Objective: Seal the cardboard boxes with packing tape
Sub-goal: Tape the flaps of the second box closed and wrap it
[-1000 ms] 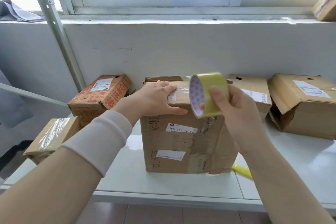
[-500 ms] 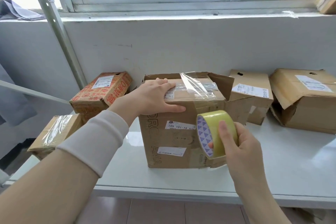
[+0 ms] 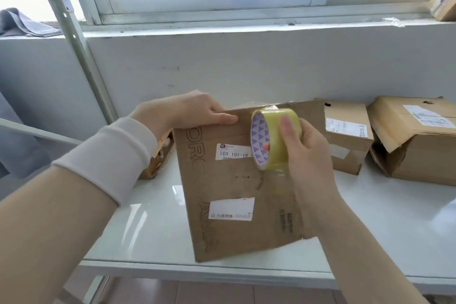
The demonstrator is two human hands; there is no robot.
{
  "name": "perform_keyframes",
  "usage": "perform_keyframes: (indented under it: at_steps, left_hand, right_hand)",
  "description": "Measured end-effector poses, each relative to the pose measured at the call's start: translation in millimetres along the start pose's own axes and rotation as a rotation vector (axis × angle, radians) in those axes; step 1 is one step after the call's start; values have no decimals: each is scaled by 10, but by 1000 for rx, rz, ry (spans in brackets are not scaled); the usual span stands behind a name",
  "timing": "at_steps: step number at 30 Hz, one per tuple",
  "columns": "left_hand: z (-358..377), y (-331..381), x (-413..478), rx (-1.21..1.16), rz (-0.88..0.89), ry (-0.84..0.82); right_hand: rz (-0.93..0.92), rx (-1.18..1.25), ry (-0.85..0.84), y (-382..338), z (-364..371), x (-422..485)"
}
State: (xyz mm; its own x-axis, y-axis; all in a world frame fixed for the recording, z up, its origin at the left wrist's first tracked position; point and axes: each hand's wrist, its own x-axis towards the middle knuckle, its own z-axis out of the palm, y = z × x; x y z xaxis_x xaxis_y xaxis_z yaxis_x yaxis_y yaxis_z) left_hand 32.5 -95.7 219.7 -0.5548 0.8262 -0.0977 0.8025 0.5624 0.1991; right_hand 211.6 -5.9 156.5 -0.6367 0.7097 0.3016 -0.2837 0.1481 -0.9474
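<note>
- The white shelf (image 3: 370, 242) carries all the boxes. Its top is glossy, so I judge that cardboard will slide on it if pushed and not steadied.
- The cardboard box (image 3: 237, 187) being sealed stands in the middle, near the shelf's front lip and close to the person. It looks tipped off level, with its labelled front face turned up toward the camera. The walls are creased and the lower right corner is ragged, so the board is likely soft and dents under pressure. It tips under one hand, which suggests it is light. Take it by an edge or corner, not by the middle of a panel.
- Two more worn boxes sit to the right: a nearer box (image 3: 345, 136) and a crumpled box (image 3: 414, 145) with a lifted flap. An orange-printed box (image 3: 158, 163) shows behind the left forearm.
- The left hand (image 3: 195, 111) holds the top left edge of the cardboard box. One digit lies flat along the front face and the rest go over the top out of sight.
- The right hand (image 3: 308, 155) pinches the tape roll (image 3: 276, 140) in front of the box's upper right. The thumb is on the outer band and a fingertip is inside the core.
- The roll is rigid and light, with a slick outer surface. Holding it through the core suits it, since it can then turn as tape pays out.
</note>
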Motion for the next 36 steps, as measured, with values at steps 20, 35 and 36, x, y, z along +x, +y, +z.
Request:
perform_keyframes:
  at_steps: [20,35,36]
  left_hand:
    - [1317,-363,717,130,-127,185]
    - [1420,-417,942,33,-162,190]
    - [1417,-420,943,32,-165,187]
  right_hand:
    - [62,-152,-83,1134,388,1223]
    - [123,-302,-191,1152,168,1125]
    - [140,-295,-187,1155,190,1118]
